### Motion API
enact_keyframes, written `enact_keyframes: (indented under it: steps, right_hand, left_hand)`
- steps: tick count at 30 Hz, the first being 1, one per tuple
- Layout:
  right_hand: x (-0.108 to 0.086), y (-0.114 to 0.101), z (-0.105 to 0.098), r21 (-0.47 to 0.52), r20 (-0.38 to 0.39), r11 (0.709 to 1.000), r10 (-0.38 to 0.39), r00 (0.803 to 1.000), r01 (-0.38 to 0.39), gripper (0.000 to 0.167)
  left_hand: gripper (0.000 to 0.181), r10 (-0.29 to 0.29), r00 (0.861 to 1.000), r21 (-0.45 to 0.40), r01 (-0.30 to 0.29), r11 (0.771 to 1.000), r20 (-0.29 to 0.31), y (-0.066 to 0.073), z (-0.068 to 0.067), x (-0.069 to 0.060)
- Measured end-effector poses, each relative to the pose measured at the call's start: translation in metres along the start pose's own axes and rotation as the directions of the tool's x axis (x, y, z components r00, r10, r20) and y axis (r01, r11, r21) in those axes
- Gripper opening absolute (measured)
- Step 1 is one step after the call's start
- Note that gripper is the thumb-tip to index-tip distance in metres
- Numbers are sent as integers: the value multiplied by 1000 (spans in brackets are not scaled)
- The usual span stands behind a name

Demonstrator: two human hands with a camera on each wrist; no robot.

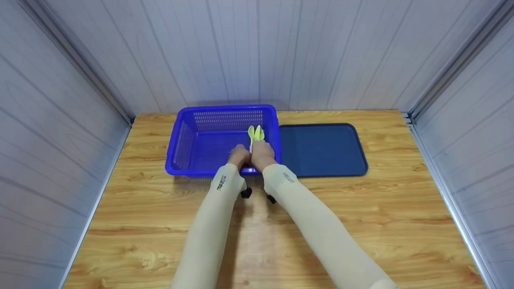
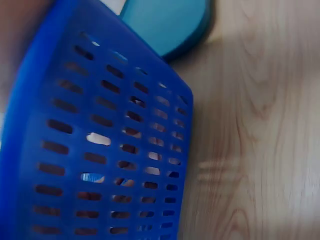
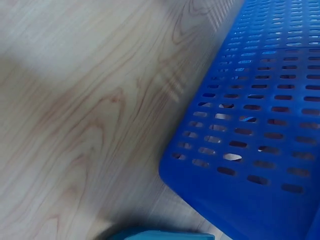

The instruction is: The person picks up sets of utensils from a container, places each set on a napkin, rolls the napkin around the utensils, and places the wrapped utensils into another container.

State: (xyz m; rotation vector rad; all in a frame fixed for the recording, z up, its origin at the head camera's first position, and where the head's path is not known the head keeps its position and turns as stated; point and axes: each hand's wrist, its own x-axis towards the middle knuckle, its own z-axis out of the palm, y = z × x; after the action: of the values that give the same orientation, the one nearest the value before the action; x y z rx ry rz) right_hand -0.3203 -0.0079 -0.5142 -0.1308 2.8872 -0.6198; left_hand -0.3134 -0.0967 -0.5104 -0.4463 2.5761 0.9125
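Note:
In the head view a yellow-green spoon and a yellow-green knife stand side by side at the right inside of a blue plastic basket. A third piece, fork-like and partly covered, shows just right of the knife. My right hand grips this cutlery from above, with the heads pointing away from me. Close beside it, my left hand reaches over the near rim, next to the spoon's handle; its fingertips are hidden. Both wrist views show the basket's slotted wall, with fingers only glimpsed through the slots.
Against the basket's right side lies a dark blue tray on the wood-grain table. Pale panelled walls enclose the table at the back and both sides.

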Motion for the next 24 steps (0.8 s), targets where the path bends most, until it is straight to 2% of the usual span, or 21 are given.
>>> enact_keyframes:
  steps: [3,8,11,15,20,24]
  right_hand:
    - [-3,-1,5,20,17,1000,10,1000,-11,25]
    - [-4,-3,6,23,4,1000,0,1000,0,27]
    - [-3,-4,4,-29,16,999,-20,1000,20,25]
    - [-3,-4,0,-119,65,992,-42,997,50,20]
    - [-5,-6,-14,-121,114,988,-78,990,92,11]
    - [-5,-2,-33,-136,82,973,-175,981,184,6]
  left_hand:
    - [34,-3,1000,35,4,999,-8,-5,2,-6]
    - [36,6,1000,53,-4,999,-27,-8,3,-6]
    - [37,27,999,71,-24,997,-39,-8,1,-6]
    - [33,44,999,85,-42,995,-21,-7,-2,-8]
    - [29,39,999,61,-39,997,5,-4,-11,-9]
    - [30,64,998,61,-62,996,-22,-2,-21,-9]
